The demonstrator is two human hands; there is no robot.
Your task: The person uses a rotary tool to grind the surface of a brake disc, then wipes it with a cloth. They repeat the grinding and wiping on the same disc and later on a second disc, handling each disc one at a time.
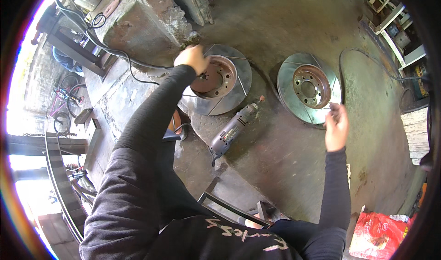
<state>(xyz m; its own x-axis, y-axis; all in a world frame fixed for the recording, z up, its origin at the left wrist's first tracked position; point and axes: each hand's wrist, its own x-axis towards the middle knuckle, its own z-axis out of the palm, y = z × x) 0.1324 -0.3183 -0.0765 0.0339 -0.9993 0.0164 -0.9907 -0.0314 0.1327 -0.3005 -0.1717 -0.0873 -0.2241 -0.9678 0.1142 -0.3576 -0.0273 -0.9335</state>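
My left hand (193, 59) is closed at the rim of a thin reddish-brown sanding disc (211, 81) with a star-shaped centre hole. It hangs over the hub of the left brake disc (242, 74), which lies flat with its rusty hat facing up. Off to the right, a second brake disc (288, 83) leans slightly, its shiny face marked with slots. Close to its lower right edge is my right hand (336, 127), fingers curled around a small dark piece I cannot make out. Between the two brake discs a grey power grinder (234, 129) rests on the floor.
A black cable (131, 62) runs in from the upper left, and another hose (342, 67) curves at the right. Concrete blocks (151, 11) stand at the back. A red bag (377, 236) lies at lower right. Metal frames (232, 207) are near my legs.
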